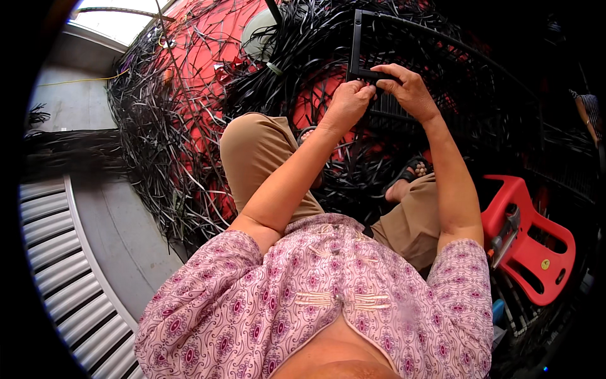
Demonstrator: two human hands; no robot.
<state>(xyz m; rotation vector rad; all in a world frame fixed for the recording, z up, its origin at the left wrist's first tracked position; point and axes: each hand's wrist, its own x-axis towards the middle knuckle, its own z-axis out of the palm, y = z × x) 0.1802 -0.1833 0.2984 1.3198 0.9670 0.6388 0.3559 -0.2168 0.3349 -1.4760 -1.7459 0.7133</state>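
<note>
A black frame (357,43) with a squared corner stands in front of me. My right hand (410,93) grips a short bar of it near the corner, thumb below and fingers over the top. Just left of it, my left hand (348,106) is closed in a pinch beside the same bar. Whatever lies between the left fingertips is too small to make out. Both hands are close together, nearly touching. Dark woven or slatted work fills part of the frame to the right, mostly lost in shadow.
Heaps of loose black strips (170,145) cover a red floor sheet (199,31). At my right stands a red plastic seat (546,252) with metal tools on it. A roller conveyor (63,252) runs along the left. Another person's arm (586,117) shows at far right.
</note>
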